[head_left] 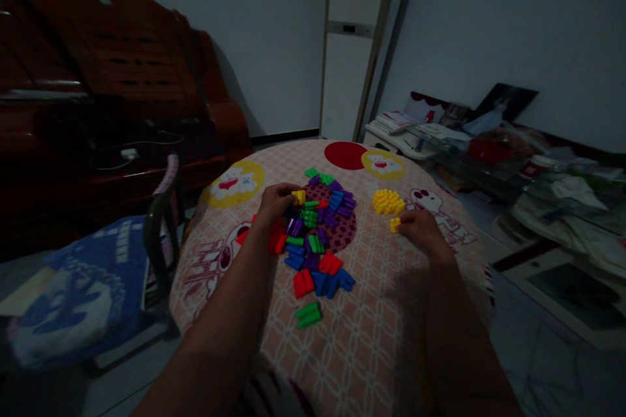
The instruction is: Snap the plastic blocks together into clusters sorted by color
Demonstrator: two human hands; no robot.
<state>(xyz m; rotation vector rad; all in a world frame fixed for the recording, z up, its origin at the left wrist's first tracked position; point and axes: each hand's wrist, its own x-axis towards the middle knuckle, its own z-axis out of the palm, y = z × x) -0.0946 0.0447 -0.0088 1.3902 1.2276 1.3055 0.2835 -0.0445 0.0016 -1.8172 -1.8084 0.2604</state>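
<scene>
My left hand [280, 201] pinches a yellow toy block [298, 197] above the far left of a loose heap of coloured blocks. That heap mixes purple blocks [295, 227], blue blocks [321, 283], red blocks [330, 263] and green blocks [317, 244]. Over on the right, my right hand [418, 229] has its fingers closed on another yellow toy block [395, 225]. Just beyond it sits a tight cluster of yellow blocks [388, 202]. One green block [308, 315] lies apart, nearest to me. My left hand and forearm partly hide red blocks beside them.
The blocks lie on a round table with a patterned cloth [362, 339]. A chair with a blue cover [102, 287] stands at the left, before a wooden bench [132, 58]. At the right, a glass-topped table [469, 156] is cluttered with papers and bags.
</scene>
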